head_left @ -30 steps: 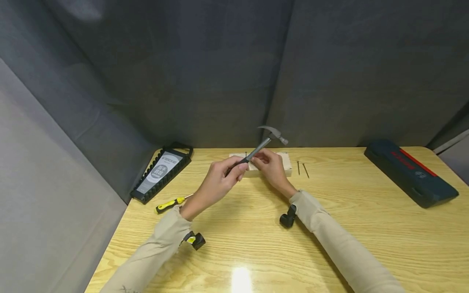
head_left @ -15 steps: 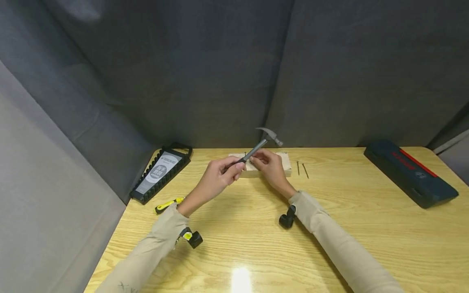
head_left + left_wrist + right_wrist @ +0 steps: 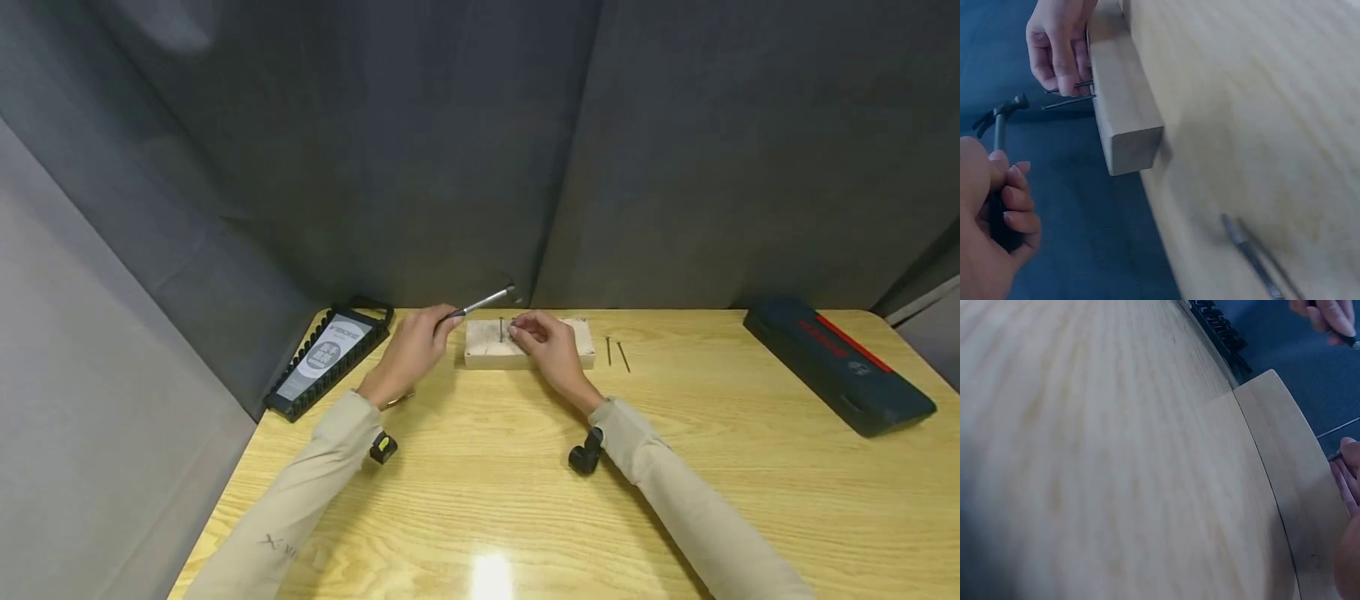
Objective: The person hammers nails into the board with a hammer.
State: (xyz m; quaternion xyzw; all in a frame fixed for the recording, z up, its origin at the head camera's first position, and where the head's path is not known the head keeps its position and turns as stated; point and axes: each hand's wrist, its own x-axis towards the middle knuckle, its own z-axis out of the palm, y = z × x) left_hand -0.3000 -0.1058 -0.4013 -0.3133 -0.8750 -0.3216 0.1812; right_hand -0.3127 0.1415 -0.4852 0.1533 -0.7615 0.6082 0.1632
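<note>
dark grey fabric walls point(image 3: 420, 150) | light wood table point(image 3: 487, 500) | overhead light glare point(image 3: 491, 575)

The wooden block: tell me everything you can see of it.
The wooden block is a pale, bare piece of wood, rectangular, with a squarish end face in the left wrist view. It lies flat at the far edge of the table, close to the dark backdrop. Two nails show standing up from its top face; the right hand rests on that face and pinches one of them, while the other nail stands free beside its fingers. The left hand holds a hammer beside and above the block's left end, not touching it.
</note>
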